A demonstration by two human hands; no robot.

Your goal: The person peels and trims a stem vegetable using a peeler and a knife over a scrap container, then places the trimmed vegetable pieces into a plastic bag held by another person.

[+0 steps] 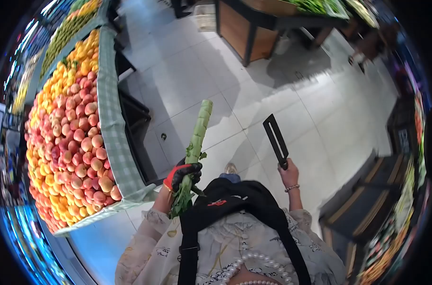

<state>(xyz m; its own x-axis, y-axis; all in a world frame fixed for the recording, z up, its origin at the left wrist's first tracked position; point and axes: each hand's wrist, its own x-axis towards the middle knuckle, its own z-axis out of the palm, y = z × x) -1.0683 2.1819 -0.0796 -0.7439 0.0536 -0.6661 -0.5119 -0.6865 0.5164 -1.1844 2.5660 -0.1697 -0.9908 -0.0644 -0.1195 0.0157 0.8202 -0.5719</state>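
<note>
Two Grips, Both Filled

From afar, I view heaped fruit [78,137] at far left. Near it, my red-and-black-gloved left hand [183,176] clenches a thick green stalk [200,127], tilted over pale floor tiles [225,126], leaves [181,204] below. Rightward, a black slotted tool [281,138] juts ahead, grasped in my bare right hand [289,174].

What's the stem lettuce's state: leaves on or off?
Partly on: the stem lettuce is bare and ringed toward its far end, while green leaves show around the gloved left hand.
</note>
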